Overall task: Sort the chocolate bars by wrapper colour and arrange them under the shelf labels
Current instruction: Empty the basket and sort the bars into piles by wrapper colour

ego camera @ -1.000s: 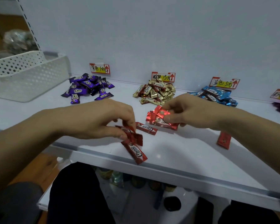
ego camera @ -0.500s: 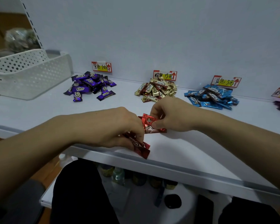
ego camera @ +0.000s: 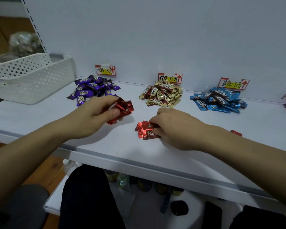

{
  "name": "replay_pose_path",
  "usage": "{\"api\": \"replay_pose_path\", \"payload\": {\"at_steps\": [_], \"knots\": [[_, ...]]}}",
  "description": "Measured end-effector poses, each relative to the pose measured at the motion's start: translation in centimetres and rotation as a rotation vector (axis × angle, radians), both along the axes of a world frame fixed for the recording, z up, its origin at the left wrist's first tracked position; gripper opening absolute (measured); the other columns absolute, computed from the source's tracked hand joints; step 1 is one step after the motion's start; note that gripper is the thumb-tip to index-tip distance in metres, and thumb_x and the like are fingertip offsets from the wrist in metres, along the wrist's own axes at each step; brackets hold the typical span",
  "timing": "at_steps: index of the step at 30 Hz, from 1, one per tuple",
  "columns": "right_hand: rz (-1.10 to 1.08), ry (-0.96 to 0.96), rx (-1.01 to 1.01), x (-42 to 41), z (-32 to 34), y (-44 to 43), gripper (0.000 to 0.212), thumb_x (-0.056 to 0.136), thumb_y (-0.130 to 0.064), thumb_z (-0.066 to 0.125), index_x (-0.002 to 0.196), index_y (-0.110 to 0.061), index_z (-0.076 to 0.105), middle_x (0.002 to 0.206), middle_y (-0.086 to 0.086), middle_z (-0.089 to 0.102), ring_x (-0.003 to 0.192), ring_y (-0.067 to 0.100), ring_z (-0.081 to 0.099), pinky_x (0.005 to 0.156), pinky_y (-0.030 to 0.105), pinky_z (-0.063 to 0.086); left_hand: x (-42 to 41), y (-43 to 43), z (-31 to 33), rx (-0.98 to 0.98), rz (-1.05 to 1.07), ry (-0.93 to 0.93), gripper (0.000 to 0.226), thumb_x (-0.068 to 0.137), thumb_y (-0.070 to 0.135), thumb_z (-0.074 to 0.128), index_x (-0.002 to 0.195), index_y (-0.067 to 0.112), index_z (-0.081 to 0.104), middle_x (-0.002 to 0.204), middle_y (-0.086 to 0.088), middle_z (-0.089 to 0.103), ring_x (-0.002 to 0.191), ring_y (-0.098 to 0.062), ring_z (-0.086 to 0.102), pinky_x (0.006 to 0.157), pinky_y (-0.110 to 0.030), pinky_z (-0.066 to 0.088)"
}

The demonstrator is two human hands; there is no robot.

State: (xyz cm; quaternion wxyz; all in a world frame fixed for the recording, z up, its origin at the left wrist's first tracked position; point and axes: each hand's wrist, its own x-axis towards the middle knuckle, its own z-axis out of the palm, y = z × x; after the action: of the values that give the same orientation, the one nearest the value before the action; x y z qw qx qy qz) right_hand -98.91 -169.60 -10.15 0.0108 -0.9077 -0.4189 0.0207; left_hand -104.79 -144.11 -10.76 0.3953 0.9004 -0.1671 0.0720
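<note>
Red chocolate bars [ego camera: 122, 108] being held at the white shelf [ego camera: 106, 146].
Head view: one bunch is being gripped in the curled left hand [ego camera: 96, 116] above the shelf, near the purple pile [ego camera: 92, 90]; a second red stack [ego camera: 144, 130] is being pinched against the shelf by curled fingers of the right hand [ego camera: 173, 128], before the gold pile [ego camera: 162, 96].

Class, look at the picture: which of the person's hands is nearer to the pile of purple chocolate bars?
Left. The left hand, gripping red bars, is just in front of the purple pile. The right hand sits farther right, in front of the gold pile.
</note>
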Motion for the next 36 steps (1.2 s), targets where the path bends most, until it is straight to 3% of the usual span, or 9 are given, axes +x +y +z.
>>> {"api": "replay_pose_path", "payload": {"at_steps": [5,12,15,22,26,27,28,29,36], "knots": [[-0.031,0.033,-0.008,-0.1,0.8,0.3,0.025,0.100,-0.039,0.053,0.101,-0.018,0.066,0.093,-0.001,0.059,0.085,0.019,0.056,0.077,0.041,0.051,0.7,-0.2,-1.4,-0.255,0.202,0.111,0.018,0.107,0.017,0.044,0.109,0.008,0.059,0.092,-0.016,0.069,0.082,-0.025,0.067,0.085,-0.051,0.057],[-0.096,0.190,0.081,0.5,1.4,0.7,0.022,0.096,-0.031,0.063,0.108,-0.013,0.066,0.100,0.002,0.064,0.089,0.019,0.058,0.076,0.035,0.050,1.8,-1.9,-1.6,-0.555,0.301,0.191,0.018,0.109,0.013,0.038,0.120,0.011,0.052,0.088,-0.010,0.066,0.070,-0.023,0.063,0.065,-0.038,0.051],[-0.138,0.252,0.294,1.1,0.8,-0.2,0.014,0.091,-0.028,0.072,0.101,-0.022,0.066,0.089,-0.011,0.063,0.080,0.007,0.057,0.068,0.024,0.045,2.6,-3.4,-1.4,-0.722,0.311,0.253,0.018,0.107,0.007,0.039,0.117,0.012,0.053,0.086,-0.007,0.065,0.072,-0.020,0.066,0.065,-0.038,0.054],[-0.350,0.793,1.186,1.8,-0.2,-3.3,0.012,0.090,-0.007,0.072,0.097,-0.015,0.068,0.074,0.002,0.072,0.068,0.010,0.064,0.062,0.020,0.052,4.5,-10.3,-0.7,-0.966,0.209,0.393,0.035,0.092,-0.007,0.039,0.121,0.002,0.056,0.095,-0.015,0.061,0.077,-0.026,0.055,0.060,-0.033,0.032],[-0.461,0.741,1.327,2.1,-0.6,-5.1,0.018,0.086,-0.006,0.075,0.103,-0.004,0.069,0.092,0.022,0.073,0.076,0.023,0.071,0.071,0.028,0.060,5.3,-14.8,0.0,-1.089,0.014,0.458,0.038,0.090,0.017,0.041,0.108,0.009,0.074,0.112,-0.017,0.072,0.095,-0.033,0.055,0.068,-0.046,0.015],[-0.486,0.714,1.358,2.1,-0.6,-5.7,0.019,0.085,-0.006,0.077,0.102,-0.004,0.070,0.093,0.021,0.074,0.078,0.026,0.073,0.073,0.031,0.061,5.6,-15.7,-0.1,-1.086,-0.008,0.452,0.037,0.091,0.023,0.046,0.113,0.008,0.072,0.119,-0.022,0.069,0.104,-0.039,0.059,0.075,-0.037,0.039],[-0.499,0.687,1.382,2.1,-0.6,-6.4,0.019,0.084,-0.006,0.078,0.101,-0.003,0.071,0.092,0.020,0.074,0.080,0.027,0.074,0.073,0.032,0.062,6.0,-16.4,-0.3,-1.084,-0.018,0.443,0.043,0.088,0.029,0.056,0.123,0.005,0.063,0.126,-0.026,0.065,0.116,-0.044,0.059,0.103,-0.063,0.042],[-0.501,0.668,1.395,2.1,-0.6,-7.0,0.019,0.083,-0.006,0.078,0.101,-0.003,0.072,0.091,0.019,0.074,0.079,0.026,0.074,0.072,0.031,0.061,6.3,-17.1,-0.4,-1.068,-0.018,0.435,0.053,0.084,0.030,0.066,0.131,0.006,0.056,0.130,-0.027,0.062,0.123,-0.047,0.057,0.109,-0.069,0.034],[-0.465,0.365,1.190,1.7,-0.9,-10.7,0.017,0.080,-0.018,0.083,0.094,-0.015,0.074,0.079,0.002,0.075,0.072,0.013,0.073,0.066,0.023,0.056,7.1,-21.1,-1.0,-1.073,-0.013,0.531,0.033,0.100,0.008,0.055,0.133,0.004,0.052,0.125,-0.019,0.068,0.115,-0.037,0.066,0.101,-0.058,0.048]]}}
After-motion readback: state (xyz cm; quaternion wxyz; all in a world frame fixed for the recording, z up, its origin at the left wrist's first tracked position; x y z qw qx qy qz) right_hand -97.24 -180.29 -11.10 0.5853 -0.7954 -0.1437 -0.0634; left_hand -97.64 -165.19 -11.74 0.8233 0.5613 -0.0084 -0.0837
